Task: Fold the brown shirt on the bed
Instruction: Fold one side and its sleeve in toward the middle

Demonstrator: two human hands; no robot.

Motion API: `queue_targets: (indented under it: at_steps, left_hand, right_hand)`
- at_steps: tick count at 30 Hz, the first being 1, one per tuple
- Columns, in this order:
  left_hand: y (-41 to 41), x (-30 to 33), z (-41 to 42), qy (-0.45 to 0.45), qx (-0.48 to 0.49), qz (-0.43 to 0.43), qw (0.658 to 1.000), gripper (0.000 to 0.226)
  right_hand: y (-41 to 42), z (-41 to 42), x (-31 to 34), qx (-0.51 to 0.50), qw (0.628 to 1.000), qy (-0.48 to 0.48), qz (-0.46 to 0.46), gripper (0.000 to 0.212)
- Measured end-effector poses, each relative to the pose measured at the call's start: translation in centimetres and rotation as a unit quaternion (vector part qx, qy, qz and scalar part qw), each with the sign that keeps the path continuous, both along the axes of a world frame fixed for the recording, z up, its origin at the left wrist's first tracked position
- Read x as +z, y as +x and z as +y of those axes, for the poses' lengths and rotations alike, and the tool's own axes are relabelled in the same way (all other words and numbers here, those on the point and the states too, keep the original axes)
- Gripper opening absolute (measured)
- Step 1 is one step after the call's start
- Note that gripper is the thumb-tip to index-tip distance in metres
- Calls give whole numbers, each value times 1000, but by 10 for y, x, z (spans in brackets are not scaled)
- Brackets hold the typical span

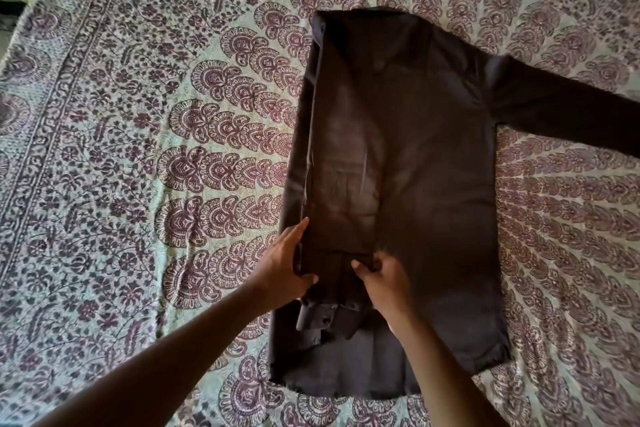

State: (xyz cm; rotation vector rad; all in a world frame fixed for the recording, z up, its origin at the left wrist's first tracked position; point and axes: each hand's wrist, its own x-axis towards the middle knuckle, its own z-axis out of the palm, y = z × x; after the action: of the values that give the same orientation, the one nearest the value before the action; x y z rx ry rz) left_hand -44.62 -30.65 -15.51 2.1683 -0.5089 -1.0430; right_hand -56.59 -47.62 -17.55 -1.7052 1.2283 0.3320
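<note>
The brown shirt [426, 163] lies flat on the bed, collar end far from me and hem near me. Its left side is folded inward, and the left sleeve [332, 274] runs down over the body, with the buttoned cuff near the hem. The right sleeve [568, 111] still stretches out flat to the right. My left hand [284, 263] grips the folded sleeve's left edge, thumb on top. My right hand [381, 277] pinches the sleeve's right side just beside it.
A patterned bedspread [156, 149] in maroon and pale green covers the whole bed. The bed's left edge and a strip of floor [10, 10] show at the upper left. Open bedspread lies to the left of the shirt.
</note>
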Motion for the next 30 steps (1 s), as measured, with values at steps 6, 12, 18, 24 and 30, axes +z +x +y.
queue_targets:
  at_steps: [6,12,18,24,30]
  left_hand:
    - [-1,-14,10,12,-24,18,999,111]
    - [1,-23,12,4,-85,-5,996,117]
    - [-6,-32,19,-6,-112,-15,994,134]
    - [-7,-10,6,116,-157,-148,970,102]
    - [49,-17,-34,74,-36,-171,982,78]
  right_hand:
    - [-7,-1,-2,18,998,-57,25,23]
    - [-17,-1,-6,-3,998,53,30,35]
    - [-22,3,-7,-19,998,55,30,25]
    - [-5,-1,-1,39,993,-83,73,37]
    - [74,-40,-4,-14,973,-230,-18,46]
